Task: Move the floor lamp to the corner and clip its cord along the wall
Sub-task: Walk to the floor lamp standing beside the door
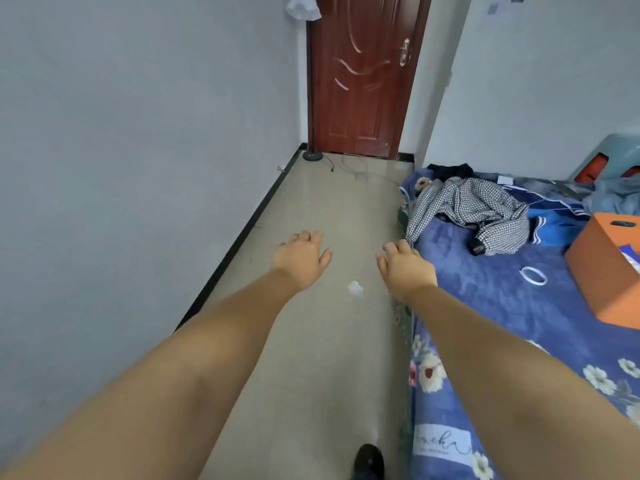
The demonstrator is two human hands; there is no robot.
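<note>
The floor lamp stands far ahead in the corner by the door: round black base [312,156], thin dark pole up the door frame, white shade [303,8] at the top edge. Its thin cord [353,168] lies in loose loops on the floor in front of the door. A small clip [281,169] sticks out of the left wall near the baseboard. Both my arms reach forward over the floor. My left hand [301,259] and my right hand [403,266] are empty, fingers loosely apart, well short of the lamp.
A brown door [363,74] closes the corridor's far end. A bed with a blue floral cover [502,306] fills the right side, carrying a checked garment [474,209], an orange box [606,268] and a roll of tape [534,275]. A white scrap [355,289] lies on the floor.
</note>
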